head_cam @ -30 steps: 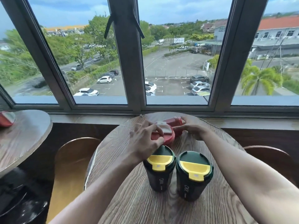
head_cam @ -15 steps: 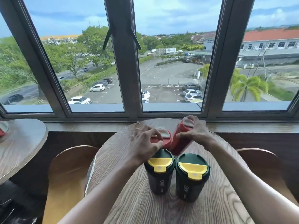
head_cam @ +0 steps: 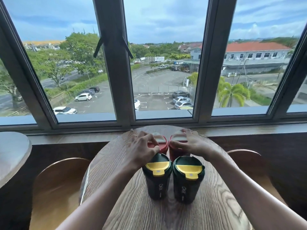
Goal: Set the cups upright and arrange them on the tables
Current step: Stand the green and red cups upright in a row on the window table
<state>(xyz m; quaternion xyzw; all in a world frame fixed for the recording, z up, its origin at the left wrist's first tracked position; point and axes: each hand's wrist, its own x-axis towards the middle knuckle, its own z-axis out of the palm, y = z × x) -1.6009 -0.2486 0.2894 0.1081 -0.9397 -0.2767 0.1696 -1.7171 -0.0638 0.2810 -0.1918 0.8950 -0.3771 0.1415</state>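
Two dark green cups with yellow lids stand upright side by side on the round wooden table (head_cam: 126, 201): the left green cup (head_cam: 157, 178) and the right green cup (head_cam: 187, 180). Behind them two red cups with pale lids stand upright. My left hand (head_cam: 142, 149) grips the lid rim of the left red cup (head_cam: 162, 143). On the lid of the right red cup (head_cam: 177, 150) rests my right hand (head_cam: 191, 143), fingers curled over its rim. The red cups' bodies are mostly hidden by the green cups and my hands.
A second round table (head_cam: 13, 155) sits at the left edge. Curved wooden chair backs stand at the table's left (head_cam: 56, 183) and right (head_cam: 249, 161). A window ledge (head_cam: 249, 129) and large windows run just beyond the table's far rim.
The right red cup lay on its side a second ago; my right hand tilted it up and it now stands upright beside the left red cup. My left hand stayed on the left red cup.
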